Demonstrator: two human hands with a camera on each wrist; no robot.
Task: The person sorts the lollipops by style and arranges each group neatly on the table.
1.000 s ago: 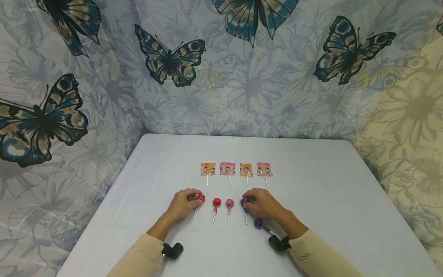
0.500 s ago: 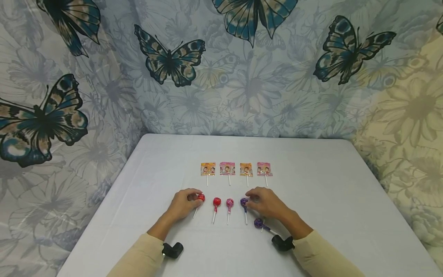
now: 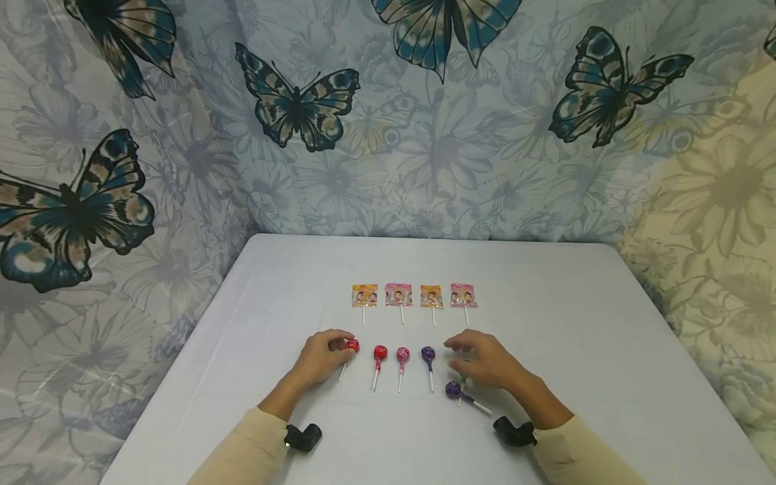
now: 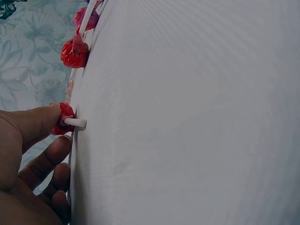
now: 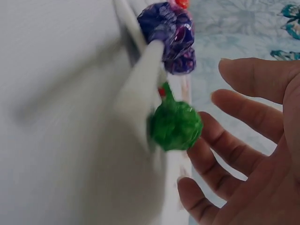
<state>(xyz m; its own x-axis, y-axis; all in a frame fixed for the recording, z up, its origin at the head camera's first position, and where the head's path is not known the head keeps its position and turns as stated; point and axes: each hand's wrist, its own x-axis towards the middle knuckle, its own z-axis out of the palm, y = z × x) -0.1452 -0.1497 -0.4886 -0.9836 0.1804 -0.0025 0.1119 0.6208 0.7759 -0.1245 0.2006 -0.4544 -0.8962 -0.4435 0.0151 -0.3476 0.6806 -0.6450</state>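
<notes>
My left hand (image 3: 321, 356) pinches the head of a red lollipop (image 3: 352, 346) between thumb and fingers, its white stick slanting down to the table. In the left wrist view my thumb lies against the red wrapper (image 4: 66, 115). My right hand (image 3: 485, 360) is spread with nothing in it, just right of a purple lollipop (image 3: 428, 354). Below its fingers another purple lollipop (image 3: 453, 389) lies at a slant. A green lollipop (image 5: 176, 126) shows close to the right fingers in the right wrist view; from the head it is mostly hidden under the hand.
Between the hands lie a red lollipop (image 3: 380, 353) and a pink one (image 3: 403, 355), sticks toward me. Farther back is a row of flat-wrapped lollipops, orange (image 3: 364, 296) and pink (image 3: 398, 295) alternating. The white table (image 3: 291, 269) ends at a butterfly-print cloth (image 3: 448, 168).
My right hand has let go of the purple lollipop in the row and moved right, uncovering it and the slanted one's stick. The left hand has stayed still on the red lollipop.
</notes>
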